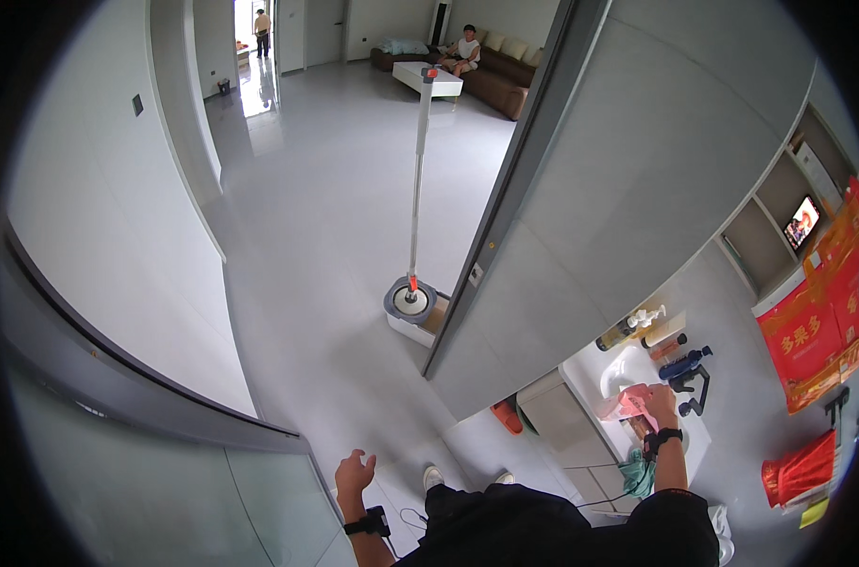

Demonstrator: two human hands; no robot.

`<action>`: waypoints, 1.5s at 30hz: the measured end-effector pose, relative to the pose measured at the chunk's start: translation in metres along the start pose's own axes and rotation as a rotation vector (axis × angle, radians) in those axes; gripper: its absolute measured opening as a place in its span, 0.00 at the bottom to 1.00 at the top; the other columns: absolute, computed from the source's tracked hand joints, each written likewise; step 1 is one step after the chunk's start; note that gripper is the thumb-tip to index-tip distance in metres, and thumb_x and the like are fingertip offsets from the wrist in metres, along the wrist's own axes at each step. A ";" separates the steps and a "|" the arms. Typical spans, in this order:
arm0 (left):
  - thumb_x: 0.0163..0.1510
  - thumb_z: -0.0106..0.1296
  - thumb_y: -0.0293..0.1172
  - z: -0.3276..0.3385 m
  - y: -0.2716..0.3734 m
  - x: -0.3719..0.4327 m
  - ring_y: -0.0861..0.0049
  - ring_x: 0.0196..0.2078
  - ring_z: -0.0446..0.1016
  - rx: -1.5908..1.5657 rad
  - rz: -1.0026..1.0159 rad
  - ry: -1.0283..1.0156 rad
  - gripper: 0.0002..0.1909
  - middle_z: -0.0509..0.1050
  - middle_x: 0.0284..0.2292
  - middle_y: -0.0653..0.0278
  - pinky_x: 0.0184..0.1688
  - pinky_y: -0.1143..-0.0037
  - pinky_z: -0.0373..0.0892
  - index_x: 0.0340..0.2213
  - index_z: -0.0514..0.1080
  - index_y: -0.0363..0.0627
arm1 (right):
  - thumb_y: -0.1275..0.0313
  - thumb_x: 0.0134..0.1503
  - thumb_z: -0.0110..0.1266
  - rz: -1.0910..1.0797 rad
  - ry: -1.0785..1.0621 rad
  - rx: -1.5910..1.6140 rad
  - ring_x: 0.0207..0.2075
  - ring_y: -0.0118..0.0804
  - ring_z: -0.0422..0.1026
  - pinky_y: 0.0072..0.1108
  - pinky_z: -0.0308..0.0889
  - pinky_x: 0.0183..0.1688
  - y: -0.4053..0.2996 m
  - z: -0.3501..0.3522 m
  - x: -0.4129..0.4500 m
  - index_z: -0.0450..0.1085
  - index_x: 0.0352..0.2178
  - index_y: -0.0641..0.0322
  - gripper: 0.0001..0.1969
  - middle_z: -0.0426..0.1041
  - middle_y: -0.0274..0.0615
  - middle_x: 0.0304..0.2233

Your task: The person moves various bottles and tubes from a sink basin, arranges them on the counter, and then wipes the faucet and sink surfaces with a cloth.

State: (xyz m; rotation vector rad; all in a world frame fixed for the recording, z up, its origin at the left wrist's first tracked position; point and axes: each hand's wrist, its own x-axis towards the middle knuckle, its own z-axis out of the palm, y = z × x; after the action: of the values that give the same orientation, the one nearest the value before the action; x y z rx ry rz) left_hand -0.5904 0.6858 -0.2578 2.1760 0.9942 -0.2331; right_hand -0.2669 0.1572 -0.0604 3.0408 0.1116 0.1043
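My right hand point(661, 405) is over the white washbasin point(610, 358), gripping a pink item point(633, 402) that looks like a soft pack or bag. Just below it on the basin counter lie a small brownish pack point(639, 427) and a green cloth point(637, 473) that hangs over the front edge. A black faucet point(695, 390) stands close to the right of this hand. At the lower middle, above the floor, my left hand point(356, 471) is free, its fingers apart and curved. Both wrists wear black bands with cables.
Pump bottles point(684, 361) line the basin's back. A phone point(802, 223) stands in a wall niche; red bags point(819, 326) hang below. A mop point(416, 191) stands in its bucket point(409, 327) past the doorway. One person point(466, 51) sits on a sofa; another point(262, 32) stands farther off.
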 end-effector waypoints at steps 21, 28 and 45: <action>0.45 0.45 0.48 -0.004 -0.008 0.002 0.62 0.31 0.71 0.010 0.034 0.016 0.20 0.73 0.22 0.57 0.33 0.67 0.66 0.34 0.67 0.45 | 0.68 0.41 0.50 0.054 -0.021 -0.040 0.31 0.47 0.70 0.31 0.66 0.34 0.008 0.001 -0.012 0.72 0.24 0.57 0.08 0.71 0.49 0.26; 0.46 0.45 0.47 -0.006 -0.007 0.006 0.62 0.31 0.72 -0.001 0.042 0.008 0.21 0.73 0.23 0.57 0.34 0.69 0.67 0.35 0.67 0.44 | 0.72 0.40 0.48 0.051 0.008 -0.077 0.30 0.48 0.70 0.31 0.66 0.34 0.019 0.003 -0.011 0.73 0.24 0.56 0.08 0.71 0.49 0.25; 0.45 0.45 0.47 0.001 -0.002 0.011 0.61 0.32 0.71 0.012 0.047 0.009 0.21 0.73 0.23 0.57 0.34 0.68 0.67 0.35 0.67 0.45 | 0.70 0.38 0.52 -0.013 0.025 -0.028 0.28 0.46 0.70 0.30 0.66 0.34 0.016 0.004 -0.002 0.74 0.22 0.55 0.07 0.71 0.47 0.24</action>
State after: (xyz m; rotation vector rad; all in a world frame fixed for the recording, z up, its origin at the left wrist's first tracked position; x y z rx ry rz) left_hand -0.5840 0.6922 -0.2643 2.2100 0.9479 -0.2082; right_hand -0.2677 0.1405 -0.0625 3.0113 0.1305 0.1417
